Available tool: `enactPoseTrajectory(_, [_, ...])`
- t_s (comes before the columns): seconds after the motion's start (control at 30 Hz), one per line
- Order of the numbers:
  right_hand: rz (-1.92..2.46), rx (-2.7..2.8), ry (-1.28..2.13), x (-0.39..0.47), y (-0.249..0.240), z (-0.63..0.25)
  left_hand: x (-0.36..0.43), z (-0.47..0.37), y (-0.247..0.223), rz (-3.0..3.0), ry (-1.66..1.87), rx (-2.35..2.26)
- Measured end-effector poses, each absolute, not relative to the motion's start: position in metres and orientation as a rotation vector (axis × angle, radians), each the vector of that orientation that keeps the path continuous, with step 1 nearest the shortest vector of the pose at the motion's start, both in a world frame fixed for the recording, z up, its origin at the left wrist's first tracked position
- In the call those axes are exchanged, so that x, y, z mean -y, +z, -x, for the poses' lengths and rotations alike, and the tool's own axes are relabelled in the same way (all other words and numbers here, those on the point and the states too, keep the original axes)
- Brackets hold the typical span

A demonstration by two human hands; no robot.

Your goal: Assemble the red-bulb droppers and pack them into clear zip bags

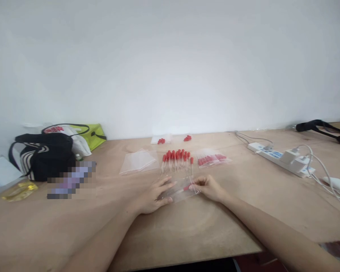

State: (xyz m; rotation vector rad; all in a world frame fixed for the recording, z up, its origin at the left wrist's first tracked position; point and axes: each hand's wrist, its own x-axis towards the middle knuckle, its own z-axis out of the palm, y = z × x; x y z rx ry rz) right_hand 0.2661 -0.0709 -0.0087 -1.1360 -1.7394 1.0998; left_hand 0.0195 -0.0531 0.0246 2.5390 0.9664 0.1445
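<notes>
Toward the front edge of the desk, in the head view, I find the left hand spread on a clear bag and the right hand pinching a red-headed piece at that bag's right end. Nearer the back edge, I note similar pieces between flat pale sheets and a filled bag.

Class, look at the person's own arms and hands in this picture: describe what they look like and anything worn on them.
Both the left hand and the right hand are ungloved, with no rings to be seen. The left forearm and right forearm are bare as far as the view shows: no sleeve, watch or bracelet appears.
</notes>
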Motion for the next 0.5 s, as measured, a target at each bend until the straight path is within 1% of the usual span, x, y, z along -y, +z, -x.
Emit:
enactPoseTrajectory(0.13, [1.178,2.026,0.98,0.068,0.004,-0.277,0.049,-0.009,0.027,-2.455,0.164,-0.944])
enactPoseTrajectory(0.2, [1.29,2.093,0.934,0.06,0.012,-0.282,0.047,-0.008,0.026,-2.435,0.158,-0.926])
enactPoseTrajectory(0.37, [1.861,1.859,0.396,0.02,0.025,-0.278,0.047,-0.012,0.021,-2.418,0.185,-0.919])
enactPoseTrajectory(0.5, [1.991,1.817,0.328,-0.01,0.017,-0.258,0.049,-0.017,0.017,-2.437,0.222,-0.879])
